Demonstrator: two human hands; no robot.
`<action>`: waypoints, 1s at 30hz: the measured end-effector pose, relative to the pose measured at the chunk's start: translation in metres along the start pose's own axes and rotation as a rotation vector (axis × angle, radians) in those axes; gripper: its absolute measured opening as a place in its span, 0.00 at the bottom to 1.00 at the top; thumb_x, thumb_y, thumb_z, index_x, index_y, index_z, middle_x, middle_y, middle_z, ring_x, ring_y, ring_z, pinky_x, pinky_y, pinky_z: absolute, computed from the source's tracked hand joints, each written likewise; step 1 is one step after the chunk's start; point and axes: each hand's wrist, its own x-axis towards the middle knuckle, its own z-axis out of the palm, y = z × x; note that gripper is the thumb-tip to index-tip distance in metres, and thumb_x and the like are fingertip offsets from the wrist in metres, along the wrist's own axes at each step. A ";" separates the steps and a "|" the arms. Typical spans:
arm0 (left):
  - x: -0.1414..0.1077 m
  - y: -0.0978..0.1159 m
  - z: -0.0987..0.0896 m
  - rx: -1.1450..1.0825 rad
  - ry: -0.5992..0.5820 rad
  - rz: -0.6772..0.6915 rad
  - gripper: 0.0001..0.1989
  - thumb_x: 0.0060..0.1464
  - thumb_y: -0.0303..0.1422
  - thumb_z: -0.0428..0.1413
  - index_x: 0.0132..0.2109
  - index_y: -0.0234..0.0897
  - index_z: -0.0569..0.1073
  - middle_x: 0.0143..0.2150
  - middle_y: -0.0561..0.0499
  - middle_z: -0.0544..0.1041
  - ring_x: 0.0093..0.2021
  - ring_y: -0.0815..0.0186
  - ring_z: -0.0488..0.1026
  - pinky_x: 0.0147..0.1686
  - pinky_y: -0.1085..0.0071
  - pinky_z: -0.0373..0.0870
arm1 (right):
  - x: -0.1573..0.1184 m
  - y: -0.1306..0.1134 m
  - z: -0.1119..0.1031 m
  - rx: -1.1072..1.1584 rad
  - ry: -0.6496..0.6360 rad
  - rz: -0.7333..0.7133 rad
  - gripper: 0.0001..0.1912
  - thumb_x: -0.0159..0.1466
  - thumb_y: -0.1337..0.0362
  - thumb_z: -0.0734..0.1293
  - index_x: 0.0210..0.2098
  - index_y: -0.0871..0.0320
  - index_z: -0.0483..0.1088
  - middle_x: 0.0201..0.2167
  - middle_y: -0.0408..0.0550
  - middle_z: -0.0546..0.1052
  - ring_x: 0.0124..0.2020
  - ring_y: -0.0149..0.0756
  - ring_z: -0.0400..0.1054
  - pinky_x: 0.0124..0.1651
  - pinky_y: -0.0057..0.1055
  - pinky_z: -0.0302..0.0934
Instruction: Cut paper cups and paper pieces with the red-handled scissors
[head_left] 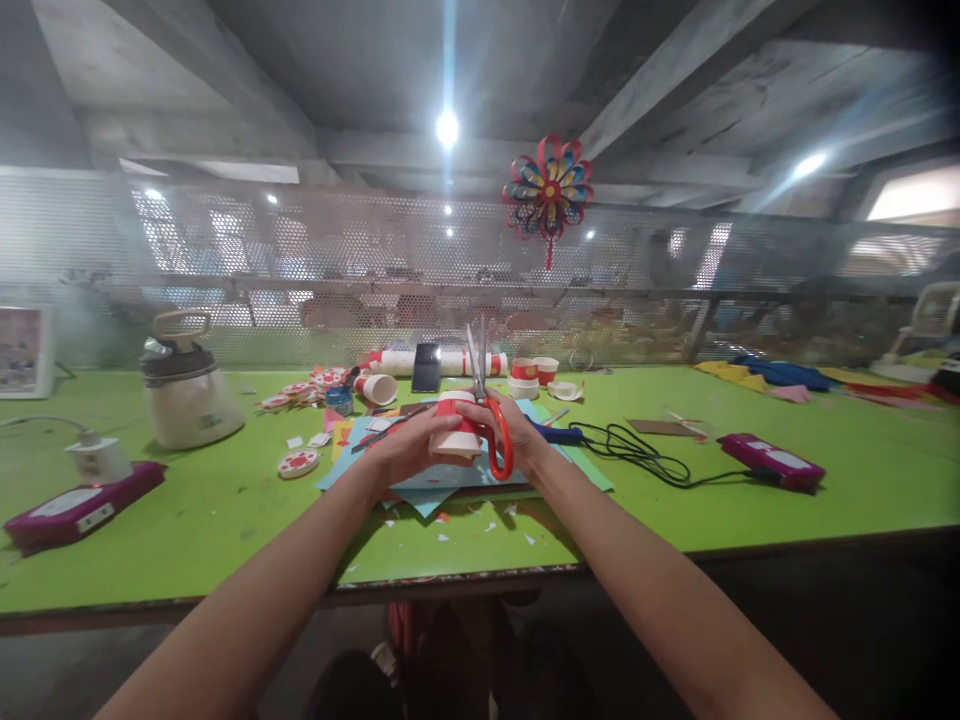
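Note:
My left hand (405,450) is closed round a red and white paper cup (456,440), held above the pile of coloured paper (427,490). In my right hand (519,422) is a pair of scissors (501,455) with orange-red handles, its blades pointing up and slightly parted. The fingers of that hand also reach the cup's right side. Small white scraps (442,537) lie on the green table in front of the paper. A blue-handled tool (559,434) with a black cord rests just right of my right hand.
Purple power strips sit at left (86,505) and right (772,462). A spray bottle (187,395) stands back left. Behind the paper are a phone (427,368), a long row of stacked cups (465,362), cut cups (523,378) and a round patterned piece (298,462).

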 end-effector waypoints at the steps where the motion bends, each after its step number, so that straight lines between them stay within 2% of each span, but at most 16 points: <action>1: 0.001 -0.001 0.002 0.032 0.022 0.006 0.21 0.50 0.35 0.61 0.53 0.41 0.71 0.46 0.43 0.77 0.44 0.54 0.74 0.39 0.58 0.73 | 0.001 0.001 0.001 -0.008 0.035 -0.003 0.12 0.67 0.62 0.65 0.48 0.60 0.68 0.42 0.47 0.75 0.35 0.33 0.72 0.36 0.34 0.70; 5: 0.005 -0.004 0.007 0.128 0.125 0.043 0.27 0.41 0.28 0.66 0.51 0.41 0.72 0.46 0.46 0.75 0.41 0.59 0.73 0.35 0.66 0.72 | 0.004 0.004 0.003 -0.046 0.160 -0.003 0.13 0.67 0.62 0.65 0.49 0.60 0.68 0.44 0.48 0.74 0.37 0.35 0.73 0.37 0.35 0.70; 8: 0.005 -0.003 0.008 0.132 0.145 0.041 0.25 0.40 0.27 0.66 0.49 0.39 0.73 0.43 0.46 0.76 0.39 0.60 0.73 0.34 0.67 0.72 | 0.005 0.004 0.003 -0.062 0.186 0.003 0.13 0.67 0.62 0.65 0.49 0.60 0.68 0.44 0.48 0.75 0.37 0.34 0.73 0.37 0.35 0.70; 16: -0.001 0.000 0.004 -0.072 0.093 -0.031 0.17 0.49 0.33 0.60 0.47 0.34 0.73 0.41 0.42 0.79 0.39 0.58 0.76 0.40 0.58 0.73 | 0.001 -0.004 0.000 -0.116 0.042 0.017 0.10 0.67 0.62 0.65 0.45 0.61 0.70 0.39 0.46 0.75 0.33 0.32 0.72 0.35 0.33 0.69; 19: -0.001 0.002 0.003 -0.145 0.103 -0.002 0.17 0.49 0.34 0.60 0.46 0.31 0.74 0.40 0.40 0.79 0.40 0.55 0.77 0.43 0.56 0.73 | 0.002 -0.005 -0.002 -0.160 0.053 -0.024 0.10 0.67 0.61 0.65 0.45 0.61 0.70 0.38 0.45 0.75 0.32 0.31 0.72 0.33 0.32 0.69; 21: 0.001 0.006 -0.001 -0.193 0.145 0.063 0.16 0.49 0.32 0.60 0.45 0.30 0.75 0.41 0.39 0.80 0.42 0.54 0.77 0.45 0.55 0.72 | 0.003 -0.006 -0.003 -0.204 0.104 -0.070 0.11 0.67 0.61 0.64 0.46 0.61 0.69 0.38 0.45 0.75 0.32 0.31 0.72 0.33 0.32 0.69; 24: 0.004 0.016 -0.017 -0.270 0.287 0.240 0.14 0.47 0.30 0.62 0.43 0.31 0.75 0.40 0.41 0.80 0.44 0.54 0.77 0.49 0.56 0.70 | 0.004 -0.010 -0.003 -0.291 0.169 -0.146 0.12 0.67 0.60 0.64 0.48 0.60 0.68 0.39 0.46 0.75 0.31 0.31 0.71 0.33 0.32 0.69; 26: 0.005 0.025 -0.033 -0.319 0.412 0.379 0.13 0.47 0.30 0.62 0.42 0.34 0.74 0.36 0.46 0.80 0.41 0.59 0.78 0.48 0.61 0.71 | 0.003 -0.012 -0.002 -0.352 0.149 -0.186 0.13 0.68 0.59 0.63 0.49 0.60 0.67 0.37 0.45 0.75 0.29 0.30 0.71 0.30 0.30 0.68; 30: 0.003 0.037 -0.064 -0.393 0.596 0.592 0.11 0.47 0.32 0.62 0.39 0.35 0.72 0.32 0.51 0.80 0.36 0.65 0.78 0.42 0.67 0.72 | -0.004 -0.009 0.004 -0.529 -0.010 -0.221 0.13 0.68 0.58 0.63 0.45 0.61 0.69 0.30 0.41 0.73 0.22 0.26 0.67 0.25 0.26 0.65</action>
